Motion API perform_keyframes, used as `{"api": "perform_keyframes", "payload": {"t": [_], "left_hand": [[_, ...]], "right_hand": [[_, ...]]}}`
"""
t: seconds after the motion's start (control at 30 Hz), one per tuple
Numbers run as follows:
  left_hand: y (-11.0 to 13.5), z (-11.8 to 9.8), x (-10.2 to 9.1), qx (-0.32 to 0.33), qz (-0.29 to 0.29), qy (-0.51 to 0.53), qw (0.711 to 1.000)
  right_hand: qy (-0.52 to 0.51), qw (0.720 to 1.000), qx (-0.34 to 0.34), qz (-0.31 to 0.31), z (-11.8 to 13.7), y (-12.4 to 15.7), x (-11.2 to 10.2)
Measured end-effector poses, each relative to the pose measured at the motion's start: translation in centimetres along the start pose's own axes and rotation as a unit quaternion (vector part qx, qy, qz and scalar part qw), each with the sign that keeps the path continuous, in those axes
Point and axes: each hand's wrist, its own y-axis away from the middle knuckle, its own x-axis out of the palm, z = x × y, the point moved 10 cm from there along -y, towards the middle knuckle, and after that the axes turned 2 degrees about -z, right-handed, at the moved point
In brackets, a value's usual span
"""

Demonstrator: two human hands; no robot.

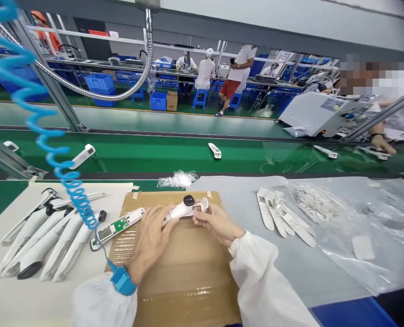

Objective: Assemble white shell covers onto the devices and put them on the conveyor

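Note:
A white handheld device (pixel 179 211) with a dark round end piece lies across the cardboard sheet (pixel 195 263), held between both hands. My left hand (pixel 152 234) is closed around its body, a blue wrist strap (pixel 123 280) above the sleeve. My right hand (pixel 218 221) pinches the far end, where a small white curved part (pixel 203 204) shows; its exact fit to the device is hidden by the fingers. Left of my left hand rests an open housing half with a green circuit board (pixel 120 224), its upper end near the fingers.
Several white device housings (pixel 60 240) lie at left under a coiled blue cord (pixel 70 181). White cover pieces (pixel 285 213) and a plastic bag of small parts (pixel 317 204) are at right. Beyond, a green conveyor (pixel 174 154) carries scattered devices; a co-worker's hand (pixel 382 144) reaches one.

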Motion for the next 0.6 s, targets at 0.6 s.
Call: {"api": "perform_keyframes", "payload": {"t": [0.6], "left_hand": [[1.8,-2.0,5.3,-0.015,0.164,-0.111,0.980]], "right_hand": [[-0.330,0.932,0.050,-0.141,-2.5,-0.1,1.9]]}}
